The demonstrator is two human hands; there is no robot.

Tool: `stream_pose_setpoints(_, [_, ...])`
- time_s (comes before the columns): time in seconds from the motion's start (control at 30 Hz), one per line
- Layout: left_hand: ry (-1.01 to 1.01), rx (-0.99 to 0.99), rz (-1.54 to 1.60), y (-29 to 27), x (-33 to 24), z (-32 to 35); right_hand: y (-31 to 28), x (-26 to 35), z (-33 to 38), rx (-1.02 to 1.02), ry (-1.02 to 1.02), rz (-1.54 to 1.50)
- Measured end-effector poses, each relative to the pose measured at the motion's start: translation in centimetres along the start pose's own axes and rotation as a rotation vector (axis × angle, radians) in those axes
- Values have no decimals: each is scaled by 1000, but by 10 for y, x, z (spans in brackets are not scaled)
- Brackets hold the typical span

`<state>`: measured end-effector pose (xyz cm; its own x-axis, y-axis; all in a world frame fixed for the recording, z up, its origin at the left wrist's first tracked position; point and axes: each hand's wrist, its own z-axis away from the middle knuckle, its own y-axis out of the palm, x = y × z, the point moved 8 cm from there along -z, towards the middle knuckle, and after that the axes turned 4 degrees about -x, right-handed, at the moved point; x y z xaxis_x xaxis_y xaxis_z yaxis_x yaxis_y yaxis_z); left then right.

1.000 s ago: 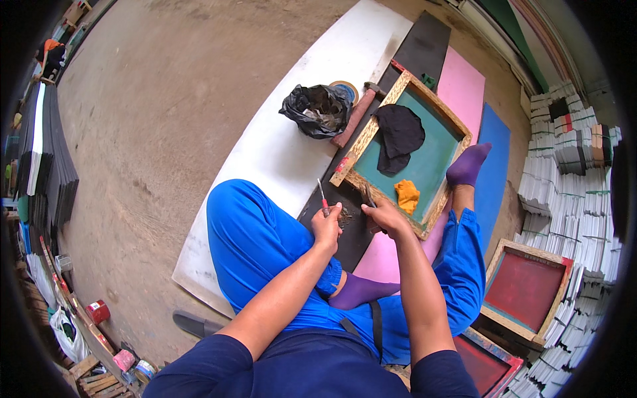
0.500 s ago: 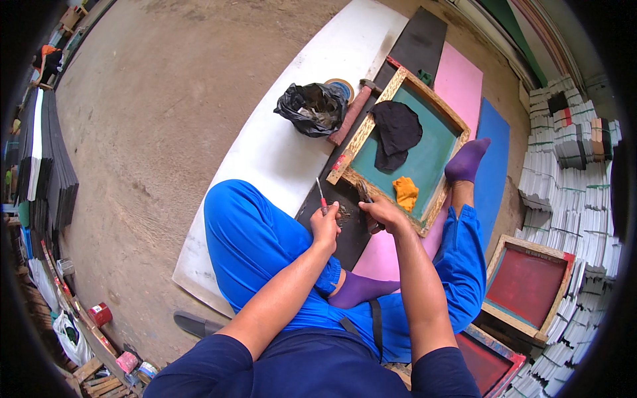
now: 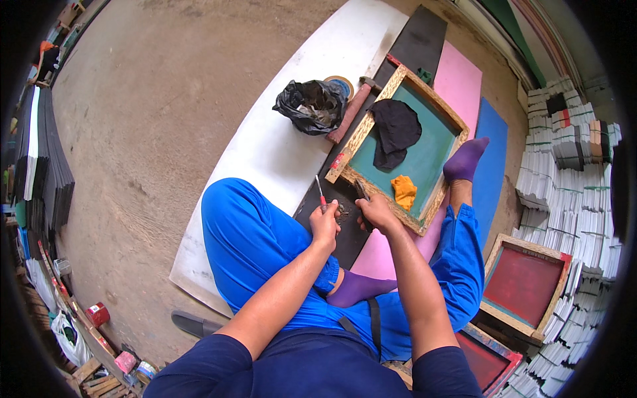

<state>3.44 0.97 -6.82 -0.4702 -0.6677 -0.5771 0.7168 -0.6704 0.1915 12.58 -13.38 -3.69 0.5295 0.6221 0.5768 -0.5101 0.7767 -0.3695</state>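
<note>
"Where're your hands vs. the wooden frame (image 3: 353,146)?"

"Both short of it, my side. L hand (image 3: 324,222) sits nr its near-left corner; R hand (image 3: 377,213) is closer, right by the near rail."

"Holding what?"

"L fingers are curled round a red-handled screwdriver (image 3: 323,201), shaft up past my fist, just left of that corner. R fingers grip a dark pliers-like tool (image 3: 360,190), tips toward the near rail."

"Which way do they run?"

"Long axes both point away from me, tilted a bit left, approx. side by side w/ a gap btwn. The pliers-like tool's the one nearer the frame."

"Anything btwn?"

"Small heap of scraps (image 3: 343,210) on the black sheet (image 3: 352,247), short of the near rail, partly behind my L fingers."

"What can't you make out?"

"Whether the tool's tips touch the rail or just overlap it from up here. My R hand hides its handles. Can't ID the scraps either, too small. Part of the frame's mesh is under black cloth (image 3: 397,129)."
</note>
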Motion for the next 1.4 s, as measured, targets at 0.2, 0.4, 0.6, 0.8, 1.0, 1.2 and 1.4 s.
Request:
stream_pose_setpoints(0.2, [-2, -5, -5, -1, 2, -1, 2, 7, 6, -199, -128, 152])
stream_pose_setpoints(0.4, [7, 8, -9, 2, 6, -2, 8, -7, 2, -520, -336, 400])
stream_pose_setpoints(0.6, [25, -3, 19, -2, -2, 2, 19, 5, 17, -538, -188, 454])
stream_pose_setpoints(0.8, [31, 1, 40, -3, -7, 4, 28, 4, 45, -507, -304, 485])
stream_pose_setpoints(1.0, [-18, 97, 21, -3, -3, 3, 33, -7, 65, -300, -376, 508])
stream_pose_setpoints(1.2, [7, 36, 6, -7, -2, 2, 37, -25, 52, 192, -292, 337])
stream_pose_setpoints(1.4, [43, -52, -102, -16, 1, -1, 28, -28, 39, 401, 32, -380])
